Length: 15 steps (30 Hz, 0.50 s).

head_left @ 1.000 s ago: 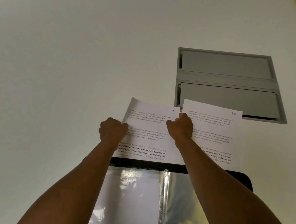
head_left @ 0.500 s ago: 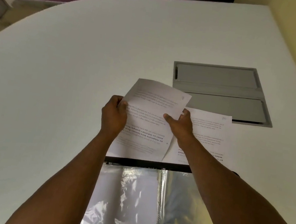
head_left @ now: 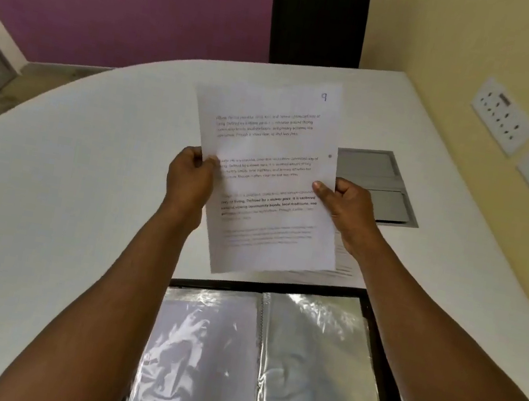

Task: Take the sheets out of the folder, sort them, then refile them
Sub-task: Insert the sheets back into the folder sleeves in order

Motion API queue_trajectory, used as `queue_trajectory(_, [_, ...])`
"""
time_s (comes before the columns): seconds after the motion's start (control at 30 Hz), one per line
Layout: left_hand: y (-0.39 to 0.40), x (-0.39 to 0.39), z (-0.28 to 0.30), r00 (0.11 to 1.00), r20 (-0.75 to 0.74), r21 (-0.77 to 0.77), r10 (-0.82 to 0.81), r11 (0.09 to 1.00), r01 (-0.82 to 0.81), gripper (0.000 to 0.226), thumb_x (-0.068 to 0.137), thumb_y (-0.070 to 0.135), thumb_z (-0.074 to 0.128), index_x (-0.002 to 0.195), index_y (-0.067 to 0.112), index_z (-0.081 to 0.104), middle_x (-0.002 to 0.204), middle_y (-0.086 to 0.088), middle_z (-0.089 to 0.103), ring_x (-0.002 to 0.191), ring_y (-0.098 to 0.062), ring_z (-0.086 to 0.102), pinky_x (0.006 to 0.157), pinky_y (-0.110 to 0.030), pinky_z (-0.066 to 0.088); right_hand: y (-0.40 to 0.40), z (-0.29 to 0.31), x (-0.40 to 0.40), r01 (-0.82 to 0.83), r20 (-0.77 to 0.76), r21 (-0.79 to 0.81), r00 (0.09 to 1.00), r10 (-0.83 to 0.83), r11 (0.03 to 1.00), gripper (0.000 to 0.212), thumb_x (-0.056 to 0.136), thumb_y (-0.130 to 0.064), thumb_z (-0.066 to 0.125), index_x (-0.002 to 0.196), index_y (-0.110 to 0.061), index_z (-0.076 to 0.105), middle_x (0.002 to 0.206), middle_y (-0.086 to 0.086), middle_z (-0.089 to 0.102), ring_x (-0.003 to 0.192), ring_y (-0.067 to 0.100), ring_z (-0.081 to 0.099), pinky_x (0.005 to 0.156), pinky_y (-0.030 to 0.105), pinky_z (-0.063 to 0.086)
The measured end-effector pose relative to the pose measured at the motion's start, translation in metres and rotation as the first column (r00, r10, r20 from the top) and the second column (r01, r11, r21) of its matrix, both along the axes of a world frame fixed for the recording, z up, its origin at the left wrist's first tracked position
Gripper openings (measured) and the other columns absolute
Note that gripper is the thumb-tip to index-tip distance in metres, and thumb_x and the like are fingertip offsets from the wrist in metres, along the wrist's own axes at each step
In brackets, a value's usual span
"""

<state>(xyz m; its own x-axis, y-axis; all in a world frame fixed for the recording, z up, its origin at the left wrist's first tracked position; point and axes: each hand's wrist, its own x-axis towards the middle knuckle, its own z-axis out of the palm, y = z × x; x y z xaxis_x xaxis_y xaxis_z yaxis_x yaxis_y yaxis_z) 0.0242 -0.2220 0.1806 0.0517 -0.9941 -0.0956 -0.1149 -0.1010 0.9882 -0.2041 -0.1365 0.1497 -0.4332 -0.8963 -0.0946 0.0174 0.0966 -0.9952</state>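
Observation:
A printed sheet (head_left: 270, 173) with a handwritten 9 in its top right corner is held up above the table, facing me. My left hand (head_left: 190, 178) grips its left edge and my right hand (head_left: 347, 206) grips its right edge, thumbs on the front. Behind it a second sheet (head_left: 344, 265) lies on the table, mostly hidden. Below, the black folder (head_left: 380, 357) lies open near me, showing its shiny clear plastic sleeves (head_left: 203, 357).
The white table (head_left: 67, 186) has a rounded left side. A grey recessed cable hatch (head_left: 376, 187) sits behind the sheet. A black chair back (head_left: 319, 21) stands at the far edge. Wall sockets (head_left: 505, 117) line the yellow wall at right.
Both hands have picked the sheet marked 9 up off the table and raised it upright toward me. The view has tilted up, showing the chair and walls.

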Motion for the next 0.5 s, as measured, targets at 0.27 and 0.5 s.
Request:
queue_trajectory(0.27, [0.083, -0.038, -0.059, 0.986, 0.154, 0.076, 0.068, 0.994, -0.081, 0.024, 0.092, 0.025, 0.059, 0.115, 0.019, 0.056, 0.104, 0.002, 0.062, 0.094, -0.016, 0.059, 0.08, -0.027, 0.044, 0.084, -0.005, -0.075, 0.351, -0.14, 0.022, 0.928, -0.345, 0.936, 0.006, 0.088, -0.027, 0.071, 0.09, -0.021, 0.07, 0.09, -0.001, 0.073, 0.077, 0.015, 0.068, 0.072, 0.028, 0.056])
queue_trajectory(0.5, [0.15, -0.06, -0.15, 0.647, 0.594, 0.28, -0.478, 0.877, 0.39, 0.044, 0.088, 0.02, 0.062, 0.13, 0.012, 0.052, 0.122, -0.008, 0.06, 0.11, -0.024, 0.058, 0.09, -0.027, 0.042, 0.134, -0.034, -0.119, 0.578, -0.092, 0.08, 0.816, -0.571, 0.812, 0.011, 0.09, -0.025, 0.068, 0.079, -0.025, 0.067, 0.087, -0.005, 0.072, 0.076, 0.013, 0.067, 0.074, 0.031, 0.056])
